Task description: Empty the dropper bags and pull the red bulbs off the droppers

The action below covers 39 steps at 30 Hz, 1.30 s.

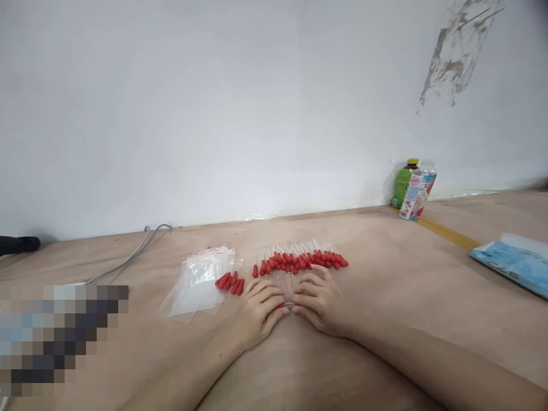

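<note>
Thumb and fingers of my left hand (259,311) pinch a red rubber bulb (279,306), mostly covered by the fingertips. Facing it, my right hand (320,299) has its thumb and fingers closed on the end of a clear glass tube (288,305), right beside the bulb. Whether the tube sits inside the bulb cannot be made out. Bare glass tubes (282,281) lie just beyond the fingertips. Behind them spreads a row of glass droppers with red bulbs (302,261). Several loose red bulbs (231,281) lie left of my left hand.
Clear zip bags (201,282) are stacked at the left, partly under the loose bulbs. A grey cable (128,260) runs towards the wall. Two drink containers (413,191) stand at the back right, and a blue packet (514,262) lies at the right edge.
</note>
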Tool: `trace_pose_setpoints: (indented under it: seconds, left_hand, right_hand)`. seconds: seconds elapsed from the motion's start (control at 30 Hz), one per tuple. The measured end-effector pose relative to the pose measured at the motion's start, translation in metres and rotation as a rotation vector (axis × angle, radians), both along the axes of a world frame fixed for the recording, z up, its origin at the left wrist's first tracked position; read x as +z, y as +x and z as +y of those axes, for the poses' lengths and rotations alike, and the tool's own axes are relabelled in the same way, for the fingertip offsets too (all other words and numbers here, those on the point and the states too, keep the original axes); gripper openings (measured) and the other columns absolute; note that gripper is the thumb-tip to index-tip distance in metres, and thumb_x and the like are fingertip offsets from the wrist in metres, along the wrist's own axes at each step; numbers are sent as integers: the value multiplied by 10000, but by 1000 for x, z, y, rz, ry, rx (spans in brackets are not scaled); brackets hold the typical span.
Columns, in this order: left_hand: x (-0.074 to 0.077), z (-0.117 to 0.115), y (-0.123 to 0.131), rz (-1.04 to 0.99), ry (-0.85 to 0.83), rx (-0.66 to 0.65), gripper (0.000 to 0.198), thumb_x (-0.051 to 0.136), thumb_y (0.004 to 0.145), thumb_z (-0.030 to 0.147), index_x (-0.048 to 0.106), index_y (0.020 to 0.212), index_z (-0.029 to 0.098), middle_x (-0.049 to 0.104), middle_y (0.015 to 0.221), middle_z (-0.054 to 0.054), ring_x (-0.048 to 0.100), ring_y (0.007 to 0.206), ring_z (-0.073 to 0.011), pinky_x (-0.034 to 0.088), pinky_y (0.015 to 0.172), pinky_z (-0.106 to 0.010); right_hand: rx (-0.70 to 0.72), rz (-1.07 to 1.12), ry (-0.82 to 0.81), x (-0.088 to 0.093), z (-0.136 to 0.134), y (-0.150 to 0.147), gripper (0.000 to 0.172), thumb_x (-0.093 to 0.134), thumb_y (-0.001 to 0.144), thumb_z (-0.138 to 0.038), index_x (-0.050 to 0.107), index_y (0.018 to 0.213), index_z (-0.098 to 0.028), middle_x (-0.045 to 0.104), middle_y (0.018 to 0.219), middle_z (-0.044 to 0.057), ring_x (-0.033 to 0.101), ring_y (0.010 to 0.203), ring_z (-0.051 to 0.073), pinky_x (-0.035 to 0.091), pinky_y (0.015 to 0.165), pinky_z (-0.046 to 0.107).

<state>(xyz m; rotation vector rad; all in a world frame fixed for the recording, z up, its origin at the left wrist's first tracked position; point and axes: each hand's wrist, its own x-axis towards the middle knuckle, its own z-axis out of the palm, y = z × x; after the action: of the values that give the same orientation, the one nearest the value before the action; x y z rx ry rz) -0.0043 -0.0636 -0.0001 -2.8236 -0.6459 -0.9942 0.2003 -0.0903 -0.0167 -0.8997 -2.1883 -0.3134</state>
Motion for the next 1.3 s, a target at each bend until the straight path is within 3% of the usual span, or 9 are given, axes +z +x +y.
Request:
trace_pose_setpoints:
  seconds: [0.17,0.4,0.73,1.07,1.2,1.3]
  left_hand:
    - [-1,-1,3,-34,5,-23,123,508,834,230,602,907,198,660,820,-28,562,861,-177,394,812,-360]
    - [2,-6,5,16,15,1,128,481,842,221,599,875,186,656,816,-25,563,890,-178,381,848,-374]
    - [6,-7,1,99,11,-7,149,445,851,192,594,856,198,669,941,-27,532,1061,-210,257,1014,-484]
    - [4,-8,-5,100,53,-44,124,471,844,186,590,882,186,661,985,-27,491,1124,-215,239,1038,-470]
    - [6,-3,-17,29,45,70,139,459,849,191,593,814,192,657,927,-36,540,1013,-211,366,924,-421]
    - [15,9,-27,-55,13,195,160,452,857,237,599,817,190,614,847,-47,555,824,-179,444,742,-329]
  right_hand:
    - [42,14,-47,-1,2,-3,196,510,829,-339,612,962,-237,640,830,6,528,860,154,270,955,450]
    - [164,58,5,-6,4,-5,161,476,850,-205,613,934,-192,682,841,11,564,965,138,430,875,304]
    - [217,54,42,-9,0,0,203,459,846,-139,585,1005,-155,664,972,54,503,1110,153,406,984,329]
    - [303,77,48,-13,-1,11,283,457,836,-89,541,1098,-157,660,981,55,479,1137,159,380,1005,372]
    - [227,168,56,-9,3,22,253,446,846,-112,570,1052,-189,659,919,49,533,1060,176,420,945,392]
    - [37,224,28,-10,7,26,189,478,841,-197,614,971,-201,611,730,37,582,786,163,486,709,324]
